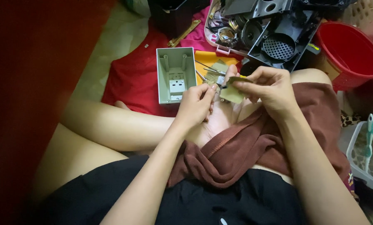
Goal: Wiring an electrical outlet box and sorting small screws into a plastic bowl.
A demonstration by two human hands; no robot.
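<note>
The small flat olive-green circuit board (232, 92) sits pinched between thumb and fingers of the right hand (270, 89), raised above the person's lap, seemingly so that its edge faces the left hand (197, 104). Going from largest to smallest around it: a red cloth (132, 79) is spread over the floor in front of the crossed legs, probably to catch loose parts; a brown towel (253, 146) lies draped over the lap; a round red plastic bucket (347, 54) stands at the far right; a black plastic frame with a round grille (278, 41) lies beyond the hands; an open grey rectangular plastic housing (176, 75) rests on the cloth, hollow side up, just left of the hands; a pale green toothbrush (368, 141) stands in a clear tub at the right edge. The left hand's fingers are curled together, pinching a thin dark tool (218, 85) whose tip touches the board's left edge.
</note>
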